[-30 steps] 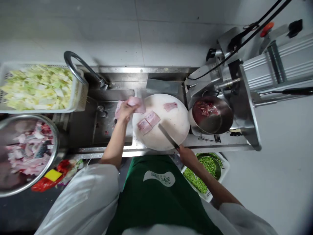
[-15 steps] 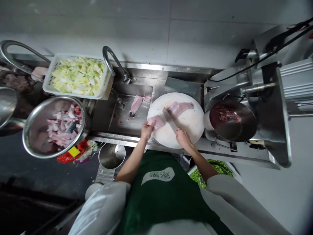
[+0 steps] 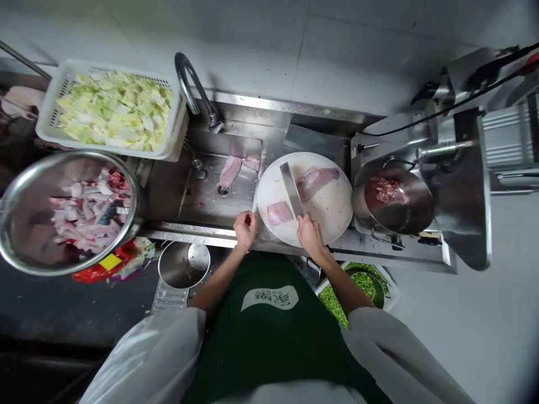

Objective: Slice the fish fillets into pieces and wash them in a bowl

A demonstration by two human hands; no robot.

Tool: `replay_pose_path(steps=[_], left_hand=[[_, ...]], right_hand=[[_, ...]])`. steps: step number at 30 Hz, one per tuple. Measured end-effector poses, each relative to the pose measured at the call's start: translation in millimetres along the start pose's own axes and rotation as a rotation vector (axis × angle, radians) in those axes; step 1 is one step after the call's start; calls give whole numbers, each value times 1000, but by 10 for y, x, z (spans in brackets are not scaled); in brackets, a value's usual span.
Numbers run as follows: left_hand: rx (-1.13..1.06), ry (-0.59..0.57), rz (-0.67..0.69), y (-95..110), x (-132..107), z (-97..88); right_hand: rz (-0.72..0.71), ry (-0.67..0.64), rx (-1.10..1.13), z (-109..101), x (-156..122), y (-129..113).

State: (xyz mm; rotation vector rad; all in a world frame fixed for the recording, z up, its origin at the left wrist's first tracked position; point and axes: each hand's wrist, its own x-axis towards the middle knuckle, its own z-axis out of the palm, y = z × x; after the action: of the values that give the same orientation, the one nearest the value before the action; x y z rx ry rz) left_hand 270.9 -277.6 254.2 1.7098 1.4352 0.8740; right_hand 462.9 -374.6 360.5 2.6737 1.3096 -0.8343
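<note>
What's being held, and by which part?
Right hand: the knife, at its handle end. Left hand: a small dark-red bit shows there; whether it's held, can't tell.

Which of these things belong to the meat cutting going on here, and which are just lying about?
Seemingly in the job:
knife, gripped by the right hand
round white board
pink meat on it
left hand, beside the board
probably the meat piece in the sink

Seemingly just lying about:
basket of chopped leaves
tray of chopped greens
metal pail
</note>
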Motion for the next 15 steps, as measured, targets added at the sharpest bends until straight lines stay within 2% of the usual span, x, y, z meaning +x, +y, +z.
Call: replay_pose_path(steps=[2,3,5,7,9,12,15], left_hand=[[70,-33,161,-23,44,24],[100,-107,254,-25,71,72],[155,-327,438,-16,123,226],[214,-531,557,-4,159,411],[263,-626,581,-3,173,559],[274,-641,557,-31,171,648],[242,-648,563,-71,175,620]], right_hand=[[20,27,12,29,68,-90],[24,4,17,57,117,-121],[21,-66,20,133,199,-122],[12,-119,20,220,184,-17],[18,-159,12,301,42,156],[78,-230,-21,375,-204,322],[94,-196,-14,359,-94,189]])
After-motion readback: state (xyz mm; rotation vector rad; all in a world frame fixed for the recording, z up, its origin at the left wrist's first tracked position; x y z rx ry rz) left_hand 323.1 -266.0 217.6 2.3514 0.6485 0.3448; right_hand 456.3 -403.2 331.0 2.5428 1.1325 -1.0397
